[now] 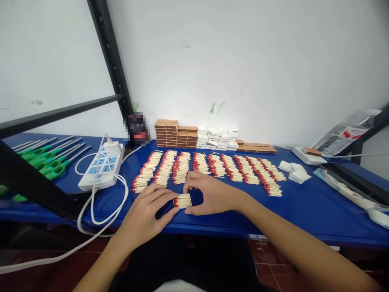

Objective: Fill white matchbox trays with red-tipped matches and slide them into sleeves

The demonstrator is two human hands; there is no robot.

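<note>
A small white matchbox tray (pixel 183 201) filled with red-tipped matches sits near the front edge of the blue table. My left hand (pixel 148 209) pinches its left end between fingers and thumb. At its right end, my right hand (pixel 214 194) curves around with fingers and thumb apart; whether the fingertips touch the tray is hard to make out. Just beyond my hands, rows of loose matches (pixel 182 168) lie in slanting piles. Behind them stand stacked brown matchbox sleeves (pixel 176 136) and a stack of white trays (pixel 216 139).
On the left are a white power strip (pixel 103 166) with looping cables and several green-handled tools (pixel 48 160). A black shelf post (pixel 111 56) rises there. To the right lie loose white trays (pixel 296 172), a tilted plastic bottle (pixel 346 136) and a dark flat device (pixel 355 180).
</note>
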